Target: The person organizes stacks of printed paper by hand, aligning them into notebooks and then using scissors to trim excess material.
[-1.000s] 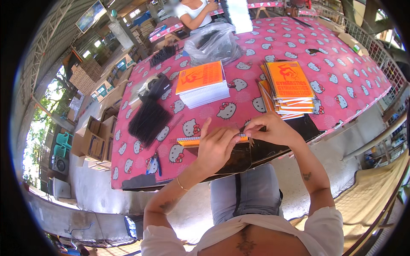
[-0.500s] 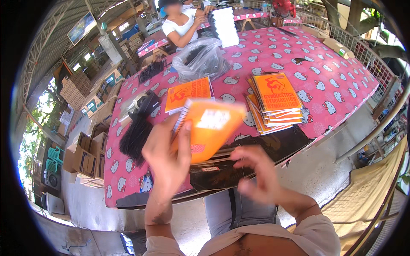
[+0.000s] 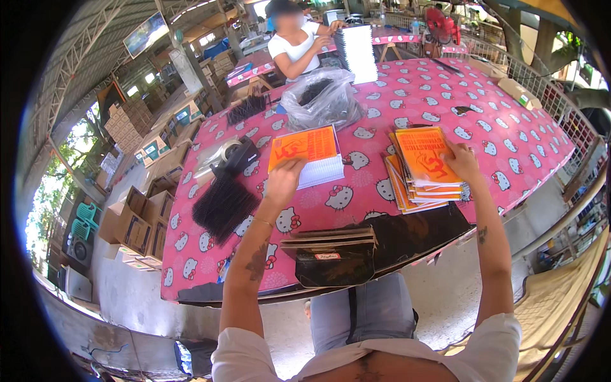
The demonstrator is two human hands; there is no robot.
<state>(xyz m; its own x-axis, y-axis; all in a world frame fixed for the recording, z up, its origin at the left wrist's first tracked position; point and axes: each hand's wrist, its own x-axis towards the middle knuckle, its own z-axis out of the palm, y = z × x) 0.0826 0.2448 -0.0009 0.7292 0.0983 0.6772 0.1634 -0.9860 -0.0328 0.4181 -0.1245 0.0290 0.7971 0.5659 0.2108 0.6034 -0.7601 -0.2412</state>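
Observation:
My left hand [image 3: 284, 180] reaches to the left pile, its fingers closed at the near left corner of an orange printed cover [image 3: 304, 145]. Under that cover lies a block of white paper [image 3: 321, 172] with a punched edge. My right hand [image 3: 463, 162] grips the right edge of the top orange spiral notebook [image 3: 425, 153]. That notebook rests on a slightly fanned stack of similar notebooks [image 3: 439, 194]. Between my forearms, at the table's near edge, stands a black slotted holder [image 3: 334, 262] with nothing of the notebooks in it.
Black plastic coils [image 3: 224, 207] lie left of my left forearm, beside a tape dispenser [image 3: 240, 156]. A clear bag [image 3: 324, 105] of black coils sits farther back. Across the pink table [image 3: 356, 213], a person [image 3: 296, 48] holds white punched sheets [image 3: 358, 54]. Cardboard boxes [image 3: 137, 226] stand at left.
The orange notebook from my left hand now lies on the right stack, under my right hand. My left hand has moved to the left pile. The view has shifted slightly.

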